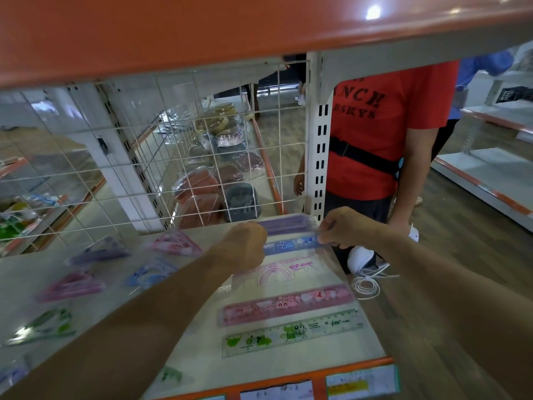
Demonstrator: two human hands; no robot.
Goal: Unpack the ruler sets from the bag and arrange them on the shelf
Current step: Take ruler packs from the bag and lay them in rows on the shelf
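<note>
Down the right side of the shelf [259, 368] I count five long pieces, one behind another: a purple ruler [284, 223] at the back; the blue ruler [291, 245] just in front of it; a clear pack [277, 274] printed in pink with a protractor shape; a pink ruler [288, 304]; a green ruler [292, 332] nearest the front edge. My right hand [343, 226] pinches the right end of the blue ruler; my left hand [245, 243] is curled into a fist round its left end, so both grip the same piece.

Spread on the left of the shelf are five triangle-shaped packs: a purple pack [99, 252], a pink pack [176, 243], a blue pack [151, 274], a second pink pack [72, 285] and a green pack [43, 327].

A wire grid [173, 168] closes the back, with wrapped goods [219, 174] on the shelving beyond it; an orange shelf [202, 30] hangs overhead; a person in a red shirt [383, 125] stands just past the white post [320, 145], with a white device [363, 261] and its coiled cable below; price labels [360, 382] sit on the front edge.

My left forearm covers the middle of the shelf; the left packs are blurred, and one more at the bottom-left corner is cut off; my left fingers are hidden from me.
</note>
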